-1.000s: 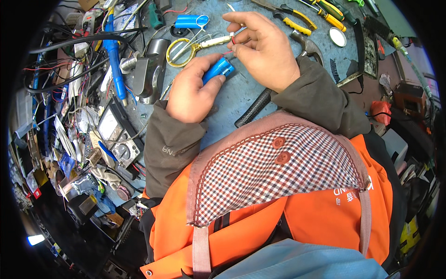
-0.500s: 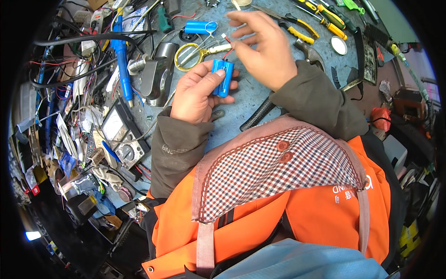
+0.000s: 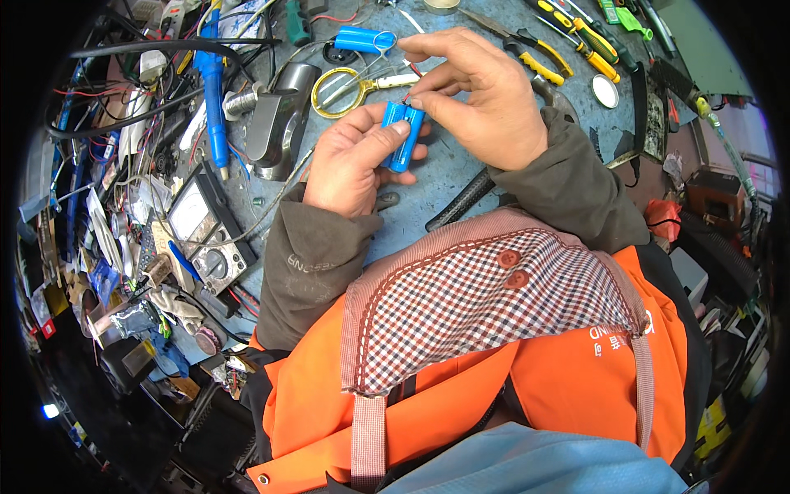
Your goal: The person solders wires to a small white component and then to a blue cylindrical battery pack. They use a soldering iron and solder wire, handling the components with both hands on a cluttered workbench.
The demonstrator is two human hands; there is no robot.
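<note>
My left hand [image 3: 354, 156] grips a blue two-cell battery pack [image 3: 401, 138], thumb across its front and fingers behind it. Red and dark wires come off the pack's upper end. My right hand [image 3: 485, 99] pinches at those wires with thumb and forefinger, close to the pack's top. Just beyond the hands lies a magnifying glass [image 3: 360, 100] with a yellow rim and pale handle. A second blue battery pack [image 3: 362, 39] rests behind it, with a thin metal ring overlapping its right end.
A soldering iron with blue handle [image 3: 212, 107], a shiny metal block [image 3: 284, 123] and an analog multimeter [image 3: 206, 226] lie left, amid tangled cables. On the right are yellow-handled pliers [image 3: 539, 66], screwdrivers [image 3: 597, 45], a white lid [image 3: 605, 91] and a black-gripped hammer [image 3: 461, 202].
My right hand has come down to the pack's top and its fingers have closed on the wires. My left hand still holds the pack, slightly further right.
</note>
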